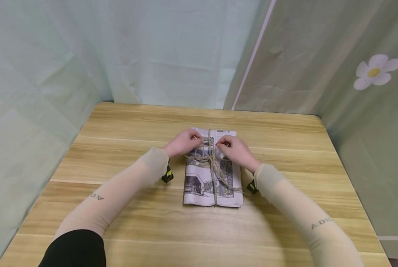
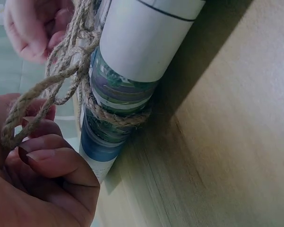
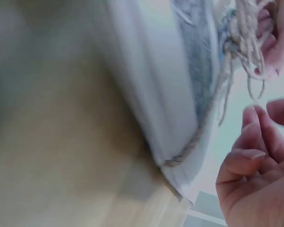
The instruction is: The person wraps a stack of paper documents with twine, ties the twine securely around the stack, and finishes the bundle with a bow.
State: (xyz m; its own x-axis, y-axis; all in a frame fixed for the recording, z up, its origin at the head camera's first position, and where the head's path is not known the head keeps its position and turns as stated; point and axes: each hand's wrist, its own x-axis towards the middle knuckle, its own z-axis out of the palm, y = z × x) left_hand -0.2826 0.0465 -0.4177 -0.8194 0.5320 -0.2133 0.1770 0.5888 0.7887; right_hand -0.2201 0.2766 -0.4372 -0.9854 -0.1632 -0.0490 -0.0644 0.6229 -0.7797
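Note:
A folded newspaper bundle (image 1: 199, 200) lies on the table, bound lengthwise and crosswise with brown jute twine (image 1: 214, 185). Loops and a knot gather near its middle, and loose ends trail toward its lower right corner. Over the bundle's upper left, my left hand (image 1: 183, 142) pinches a twine loop; the left wrist view shows the loop (image 2: 19, 109) between its thumb and curled fingers. My right hand (image 1: 236, 150) is above the upper right part, fingers bent. In the right wrist view its fingertips (image 3: 252, 113) meet the end of a thin twine loop (image 3: 256, 87).
The wooden table (image 1: 118, 207) extends around the bundle on every side. Pale curtains (image 1: 172, 55) hang behind and beside it, with a white flower print (image 1: 374, 72) at right. Small black wrist devices (image 1: 167, 174) sit under both forearms.

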